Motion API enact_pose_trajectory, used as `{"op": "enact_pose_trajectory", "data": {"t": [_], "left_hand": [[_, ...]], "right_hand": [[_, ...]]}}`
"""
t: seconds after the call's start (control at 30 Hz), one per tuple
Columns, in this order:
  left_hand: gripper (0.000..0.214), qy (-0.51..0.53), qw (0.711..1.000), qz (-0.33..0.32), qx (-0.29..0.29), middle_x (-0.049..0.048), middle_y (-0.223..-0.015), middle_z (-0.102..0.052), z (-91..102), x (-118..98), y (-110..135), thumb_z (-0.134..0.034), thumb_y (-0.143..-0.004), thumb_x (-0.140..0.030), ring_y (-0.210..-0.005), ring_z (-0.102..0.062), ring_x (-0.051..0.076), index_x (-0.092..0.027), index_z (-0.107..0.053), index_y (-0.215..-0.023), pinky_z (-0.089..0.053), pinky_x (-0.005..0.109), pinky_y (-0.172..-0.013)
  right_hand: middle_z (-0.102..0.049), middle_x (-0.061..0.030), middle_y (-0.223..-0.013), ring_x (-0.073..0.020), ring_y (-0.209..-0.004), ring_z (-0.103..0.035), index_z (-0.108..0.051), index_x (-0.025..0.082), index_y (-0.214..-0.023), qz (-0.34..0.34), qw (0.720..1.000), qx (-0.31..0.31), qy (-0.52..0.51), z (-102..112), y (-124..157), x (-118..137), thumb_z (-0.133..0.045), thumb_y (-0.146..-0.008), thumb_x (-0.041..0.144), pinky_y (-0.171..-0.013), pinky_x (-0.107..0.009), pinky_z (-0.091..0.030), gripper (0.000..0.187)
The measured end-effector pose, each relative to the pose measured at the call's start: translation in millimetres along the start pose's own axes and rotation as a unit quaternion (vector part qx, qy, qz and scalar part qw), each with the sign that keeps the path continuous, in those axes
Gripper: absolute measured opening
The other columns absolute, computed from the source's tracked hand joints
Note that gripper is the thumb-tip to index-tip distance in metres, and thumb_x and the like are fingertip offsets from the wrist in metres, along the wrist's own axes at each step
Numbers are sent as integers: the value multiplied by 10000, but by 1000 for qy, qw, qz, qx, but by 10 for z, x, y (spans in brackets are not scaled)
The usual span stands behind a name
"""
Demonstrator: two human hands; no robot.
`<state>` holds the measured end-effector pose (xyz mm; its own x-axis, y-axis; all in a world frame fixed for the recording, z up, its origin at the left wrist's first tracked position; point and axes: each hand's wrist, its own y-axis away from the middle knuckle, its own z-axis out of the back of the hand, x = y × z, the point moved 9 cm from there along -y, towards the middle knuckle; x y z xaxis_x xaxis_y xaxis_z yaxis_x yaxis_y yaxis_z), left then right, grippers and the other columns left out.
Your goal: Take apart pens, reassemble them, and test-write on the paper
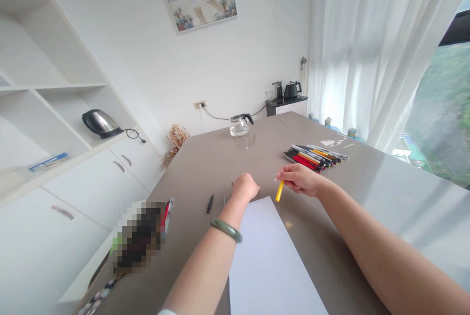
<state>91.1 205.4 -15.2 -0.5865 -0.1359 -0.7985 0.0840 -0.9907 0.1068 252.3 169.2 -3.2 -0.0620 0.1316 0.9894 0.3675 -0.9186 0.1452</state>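
My right hand (299, 179) pinches a yellow pen barrel (279, 191), which hangs tilted over the table near the far corner of a white sheet of paper (270, 261). Beside the sheet's far left corner, my left hand (246, 186) is closed, low over the table. Its fingers point away from me, so what they hold, if anything, is hidden. Left of that hand lies a short black pen part (209, 204). A small thin piece (224, 201) next to my left wrist is too small to name.
A pile of pens (316, 157) lies beyond my right hand, with white scraps (334, 141) farther back. A glass pot (239, 126) stands at the far edge. Pens (169, 209) and a blurred-out dark object (137, 241) occupy the left. A kettle (101, 124) sits on the shelf.
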Motion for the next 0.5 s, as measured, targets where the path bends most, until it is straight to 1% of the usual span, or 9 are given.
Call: {"op": "enact_pose_trajectory", "data": {"t": [0.1, 0.23, 0.4, 0.5], "left_hand": [[215, -81, 996, 15, -14, 34, -406, -517, 23, -1, 3, -712, -411, -136, -657, -568, 224, -175, -501, -418, -385, 294, -605], [262, -143, 989, 12, -20, 50, -441, -535, 29, -43, 22, -735, -399, -206, -669, -569, 240, -181, -475, -413, -384, 298, -592], [295, -164, 986, -19, -32, 52, -451, -524, 47, -142, 63, -739, -401, -254, -643, -561, 233, -187, -452, -413, -363, 282, -566], [267, -155, 986, -51, -44, 45, -447, -515, 156, -228, 146, -696, -485, -302, -597, -543, 203, -178, -468, -425, -342, 266, -551]], "right_hand": [[-387, 59, -408, -28, -317, -254, -549, 139, -677, -3, 1000, 2, 1, 1, 11, 7, -598, -613, 340, -320, -191, -172, 216], [-403, 53, -416, -27, -320, -258, -541, 142, -656, -8, 1000, 10, 3, -13, 4, -23, -601, -610, 344, -318, -190, -173, 216], [-415, 50, -426, -25, -317, -256, -529, 146, -648, -7, 1000, 9, 7, -4, -37, -76, -593, -616, 351, -308, -184, -169, 218], [-419, 48, -436, -27, -319, -266, -536, 145, -674, -13, 1000, 18, 11, -5, -54, -106, -581, -628, 350, -304, -178, -175, 216]]}}
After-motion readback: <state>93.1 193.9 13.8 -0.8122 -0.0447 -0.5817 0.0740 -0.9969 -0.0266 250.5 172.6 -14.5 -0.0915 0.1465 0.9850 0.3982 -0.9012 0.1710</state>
